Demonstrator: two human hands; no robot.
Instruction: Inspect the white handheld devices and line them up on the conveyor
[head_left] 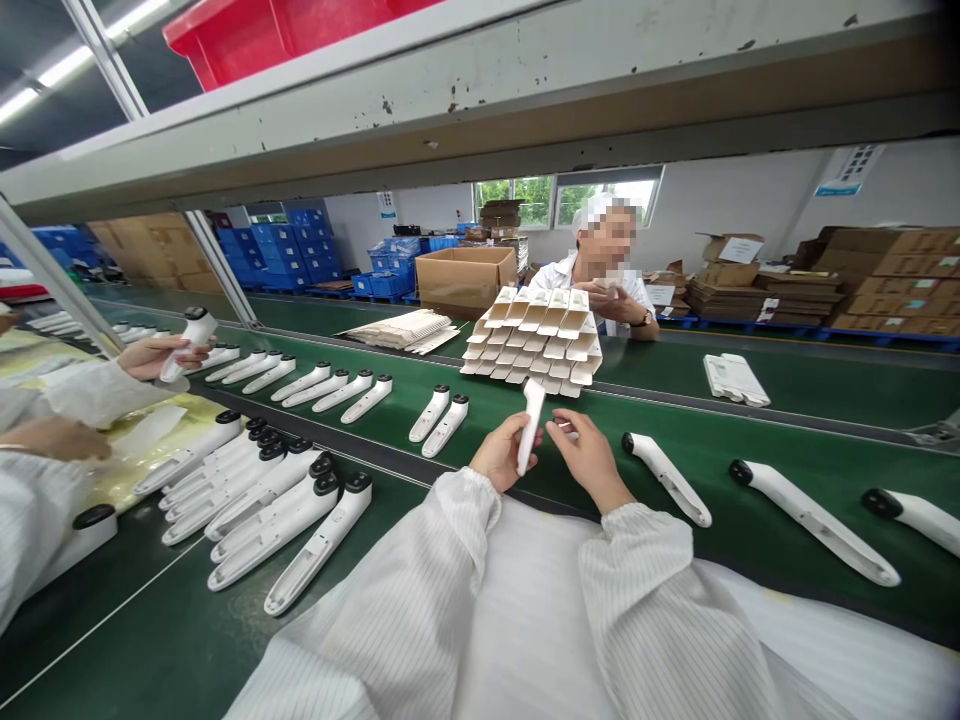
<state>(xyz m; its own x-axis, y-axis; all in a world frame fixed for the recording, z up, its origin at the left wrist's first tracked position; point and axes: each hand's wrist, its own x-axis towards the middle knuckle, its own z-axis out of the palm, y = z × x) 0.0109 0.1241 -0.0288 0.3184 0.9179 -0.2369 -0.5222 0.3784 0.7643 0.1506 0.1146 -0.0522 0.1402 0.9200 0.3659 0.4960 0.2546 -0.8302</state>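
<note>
The left hand (496,455) is clamped on one white handheld-device housing (531,428), held upright above the green conveyor belt (510,410). The right hand (589,452) is just beside it, fingers loosely bent and apart. On the belt, two black-tipped housings (445,426) lie near to the left, and three more housings (667,480) to the right. Beyond the hands stands one stack of open white cartons (532,340); on its far side is one co-worker (559,275).

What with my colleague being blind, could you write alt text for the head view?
A left hand holds a white plastic piece at a green belt, right hand close by. Black-tipped pieces line the belt; a person is behind stacked boxes.
</note>
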